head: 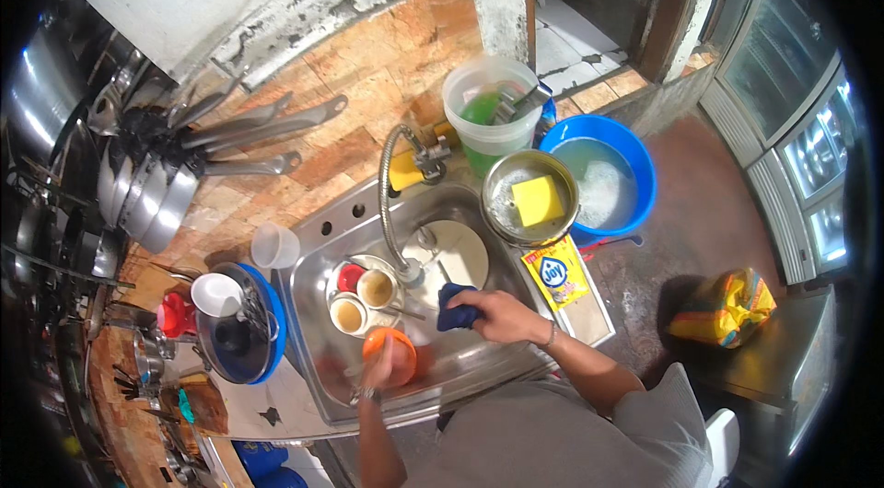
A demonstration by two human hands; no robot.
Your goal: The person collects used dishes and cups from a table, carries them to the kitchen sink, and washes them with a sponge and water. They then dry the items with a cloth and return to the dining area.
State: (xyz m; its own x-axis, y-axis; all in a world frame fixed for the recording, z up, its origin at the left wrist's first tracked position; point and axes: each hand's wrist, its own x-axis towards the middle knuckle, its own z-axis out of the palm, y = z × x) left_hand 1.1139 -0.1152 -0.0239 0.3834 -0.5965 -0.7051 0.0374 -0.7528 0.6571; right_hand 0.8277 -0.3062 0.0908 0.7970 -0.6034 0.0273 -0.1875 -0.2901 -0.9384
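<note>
My left hand (380, 365) grips an orange plastic container (400, 357) low in the steel sink (476, 350). Gathered in my right hand (507, 317) is a dark blue cloth (456, 308), held above the sink. Two cups with brownish contents (377, 288) and a red cup (350, 277) stand on a white plate at the sink's left side. A large cream-coloured round plate (466, 250) lies at the back, below a flexible metal faucet hose (385, 191). Part of the orange container is hidden by my left fingers.
A steel pot (491, 212) with a yellow sponge (539, 201) sits at the sink's back right corner, beside a Joy packet (554, 275). Behind are a translucent bucket (466, 132) and a blue basin (646, 174) of sudsy water. Pans (166, 208) hang left; a lidded blue basin (276, 305) stands left of the sink.
</note>
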